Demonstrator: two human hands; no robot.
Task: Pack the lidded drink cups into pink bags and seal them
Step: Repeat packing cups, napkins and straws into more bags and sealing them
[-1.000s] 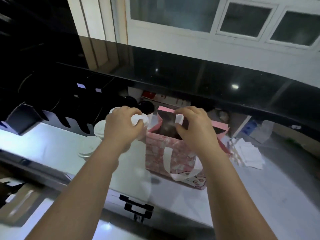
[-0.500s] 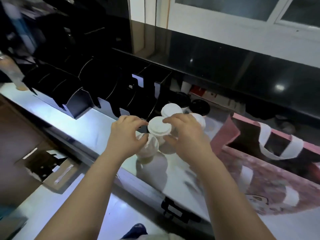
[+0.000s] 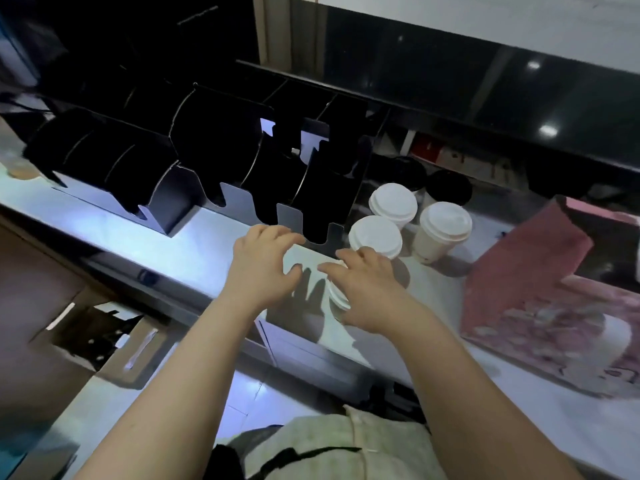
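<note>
Here, my right hand (image 3: 367,292) rests spread-fingered on a lidded cup (image 3: 337,298) on the counter (image 3: 194,237). My left hand (image 3: 263,268) curls beside it; grip indeterminate.

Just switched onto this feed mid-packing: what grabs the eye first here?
The left hand and right hand meet over a blurred white cup at the near edge of the counter. Just behind them stand three white-lidded cups. The pink bag sits to the right.
</note>
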